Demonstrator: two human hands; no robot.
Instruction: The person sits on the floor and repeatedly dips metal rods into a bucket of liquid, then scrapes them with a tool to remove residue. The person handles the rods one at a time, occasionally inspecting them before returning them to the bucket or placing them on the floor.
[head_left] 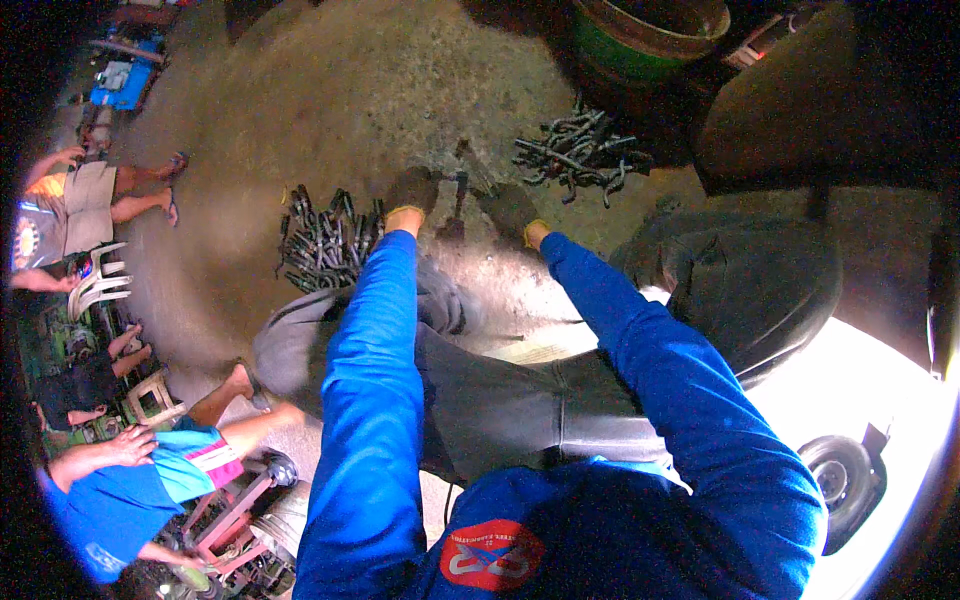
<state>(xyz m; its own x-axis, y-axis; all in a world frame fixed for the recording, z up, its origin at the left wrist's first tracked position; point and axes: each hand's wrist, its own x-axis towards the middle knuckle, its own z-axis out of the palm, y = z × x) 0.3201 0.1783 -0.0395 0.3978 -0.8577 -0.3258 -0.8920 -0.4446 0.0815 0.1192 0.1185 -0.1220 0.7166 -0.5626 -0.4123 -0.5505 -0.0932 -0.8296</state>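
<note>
Both my arms are in bright blue sleeves and reach forward over a black rubber inner tube (520, 410) that lies across my lap. My left hand (412, 190) wears a dark glove with a yellow cuff and hovers over the dusty concrete floor. My right hand (512, 208), gloved the same way, is a little to the right. Between the two gloves is a grey metal tool (465, 180), blurred by motion. The bar's end meets the right glove, but the grip itself is not clear. Whether the left glove holds anything is hidden.
Two heaps of dark metal bolts lie on the floor, one on the left (325, 245), one further back on the right (580, 150). A large black tyre (760, 285) sits at right, a green drum (640, 35) behind. Several people sit at left (130, 480). A small vehicle wheel (845, 475) stands at lower right.
</note>
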